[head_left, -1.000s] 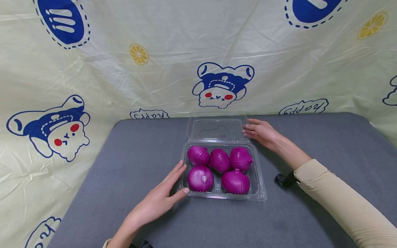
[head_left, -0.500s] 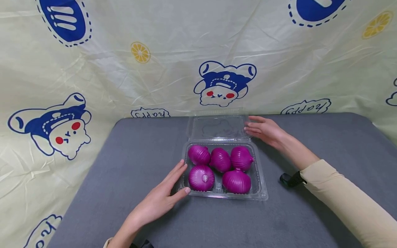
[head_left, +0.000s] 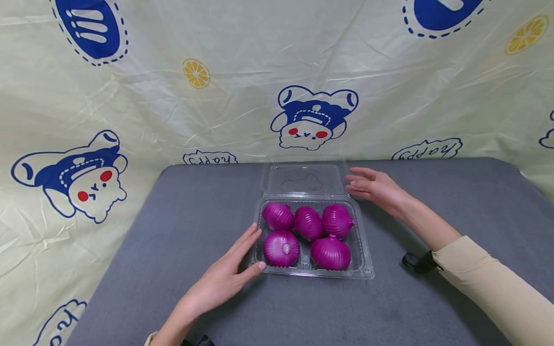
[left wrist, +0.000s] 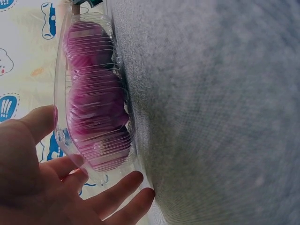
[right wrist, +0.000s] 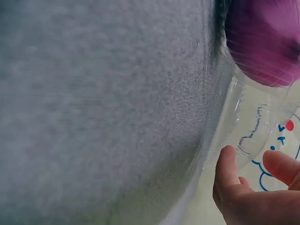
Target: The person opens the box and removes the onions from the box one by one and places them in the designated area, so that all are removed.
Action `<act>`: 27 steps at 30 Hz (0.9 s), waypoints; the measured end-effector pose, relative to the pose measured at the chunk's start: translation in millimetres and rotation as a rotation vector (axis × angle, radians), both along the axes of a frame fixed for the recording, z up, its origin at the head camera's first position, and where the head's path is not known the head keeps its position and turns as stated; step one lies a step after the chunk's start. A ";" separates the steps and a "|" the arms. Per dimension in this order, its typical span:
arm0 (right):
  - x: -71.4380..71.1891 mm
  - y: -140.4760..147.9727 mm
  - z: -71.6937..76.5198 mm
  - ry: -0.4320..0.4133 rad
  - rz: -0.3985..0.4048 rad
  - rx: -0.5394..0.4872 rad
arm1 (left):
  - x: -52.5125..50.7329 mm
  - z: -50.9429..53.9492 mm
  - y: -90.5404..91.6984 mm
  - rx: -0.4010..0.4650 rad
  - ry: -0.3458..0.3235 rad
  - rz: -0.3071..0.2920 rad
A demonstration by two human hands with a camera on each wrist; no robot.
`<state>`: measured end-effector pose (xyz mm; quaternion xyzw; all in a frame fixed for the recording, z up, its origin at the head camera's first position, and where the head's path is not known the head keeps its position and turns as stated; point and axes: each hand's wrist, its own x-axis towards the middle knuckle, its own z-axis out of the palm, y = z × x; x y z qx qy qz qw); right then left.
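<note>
A clear plastic box holds several purple onions, among them one at the front left and one at the front right. Its transparent lid lies folded back behind it. My left hand rests at the box's left side, fingers extended, thumb at the front left corner; in the left wrist view the left hand has its thumb and fingertips at the box's rim. Beside the lid's right edge is my right hand, fingers loosely extended, holding nothing. Whether it touches the lid I cannot tell.
The box stands on a grey cloth-covered table. Behind the table's back edge hangs a pale printed curtain with blue cartoon figures and orange slices. A dark band is on the right wrist.
My right hand has drawn slightly to the right and toward the front, away from the lid. The lid's far edge has sunk a little since half a second ago. My left hand stays put.
</note>
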<state>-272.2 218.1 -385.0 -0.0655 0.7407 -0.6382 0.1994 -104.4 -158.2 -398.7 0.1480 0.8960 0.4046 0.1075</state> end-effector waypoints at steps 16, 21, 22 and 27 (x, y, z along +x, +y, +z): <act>46.0 -0.6 12.9 0.431 0.106 0.524 | -1.0 1.3 0.7 0.000 0.002 0.003; 58.7 -0.3 16.2 0.491 0.140 0.610 | -0.8 1.0 0.6 -0.001 0.000 0.004; 61.4 -0.1 17.3 0.496 0.144 0.626 | -0.6 0.9 0.5 -0.001 -0.002 0.004; 75.4 -0.1 24.1 0.538 0.139 0.697 | 0.1 0.5 0.5 -0.008 -0.003 0.010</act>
